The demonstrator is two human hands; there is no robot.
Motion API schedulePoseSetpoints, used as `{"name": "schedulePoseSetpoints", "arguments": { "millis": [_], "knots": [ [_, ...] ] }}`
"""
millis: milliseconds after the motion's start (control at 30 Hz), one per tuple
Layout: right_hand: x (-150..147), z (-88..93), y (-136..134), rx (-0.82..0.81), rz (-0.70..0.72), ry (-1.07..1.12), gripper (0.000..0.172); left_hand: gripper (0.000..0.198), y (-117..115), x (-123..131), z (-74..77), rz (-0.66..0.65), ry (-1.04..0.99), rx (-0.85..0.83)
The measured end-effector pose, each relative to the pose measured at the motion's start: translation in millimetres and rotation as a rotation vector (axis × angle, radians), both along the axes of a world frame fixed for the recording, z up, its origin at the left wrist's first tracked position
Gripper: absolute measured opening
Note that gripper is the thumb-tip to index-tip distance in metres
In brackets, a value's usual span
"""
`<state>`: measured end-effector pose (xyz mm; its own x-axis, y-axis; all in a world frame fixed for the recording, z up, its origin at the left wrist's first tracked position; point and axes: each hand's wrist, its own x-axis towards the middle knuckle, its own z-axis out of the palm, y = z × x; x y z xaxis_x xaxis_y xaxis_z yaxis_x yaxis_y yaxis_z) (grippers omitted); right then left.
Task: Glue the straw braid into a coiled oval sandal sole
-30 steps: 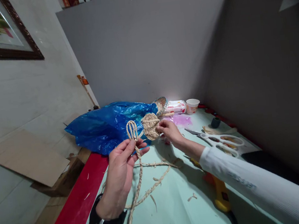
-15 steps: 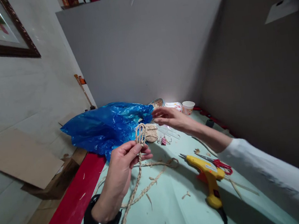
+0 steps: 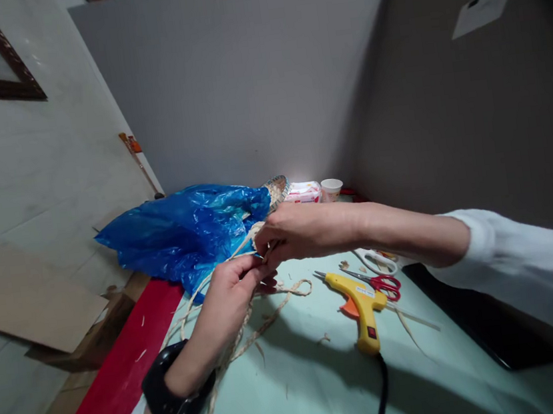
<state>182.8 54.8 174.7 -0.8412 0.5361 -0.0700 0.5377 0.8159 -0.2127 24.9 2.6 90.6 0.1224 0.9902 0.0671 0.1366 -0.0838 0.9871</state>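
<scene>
My left hand (image 3: 231,288) pinches a braided cord (image 3: 211,405) that trails over the pale green table (image 3: 309,391); my right hand (image 3: 294,232) bunches at its fingertips, whether gripping I cannot tell.

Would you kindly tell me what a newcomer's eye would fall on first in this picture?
Most likely the crumpled blue bag, at the back left of the table. Next might come the yellow glue gun, lying right of centre. The left hand and right hand are close together near the centre, with braided cord trailing below.
</scene>
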Motion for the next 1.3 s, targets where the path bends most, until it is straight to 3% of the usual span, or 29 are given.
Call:
{"name": "schedulePoseSetpoints", "arguments": {
  "millis": [167, 333, 567, 700, 967, 1300],
  "knots": [
    [-1, -8.9, 2, -0.056, 0.006, -0.067, 0.021, 0.014, 2, -2, -4.8, -0.069, 0.117, 0.020],
    [0, -16.7, 0, -0.240, 0.033, -0.110, 0.026, 0.018, 0, -3, -6.0, -0.141, 0.179, 0.017],
    [2, -25.2, -11, -0.327, -0.081, 0.050, 0.048, 0.029, -3, -2, -7.7, -0.253, 0.079, -0.096],
    [3, -28.8, -10, -0.395, -0.070, 0.126, 0.046, 0.028, -3, -4, -10.0, -0.269, 0.011, -0.134],
    [18, -27.7, 0, -0.519, -0.096, 0.178, 0.033, 0.019, -10, -13, -18.0, -0.191, -0.040, -0.156],
    [59, -37.3, 17, -0.647, -0.200, 0.414, 0.024, 0.022, -16, -38, -32.6, -0.027, -0.136, -0.209]
  ]
}}
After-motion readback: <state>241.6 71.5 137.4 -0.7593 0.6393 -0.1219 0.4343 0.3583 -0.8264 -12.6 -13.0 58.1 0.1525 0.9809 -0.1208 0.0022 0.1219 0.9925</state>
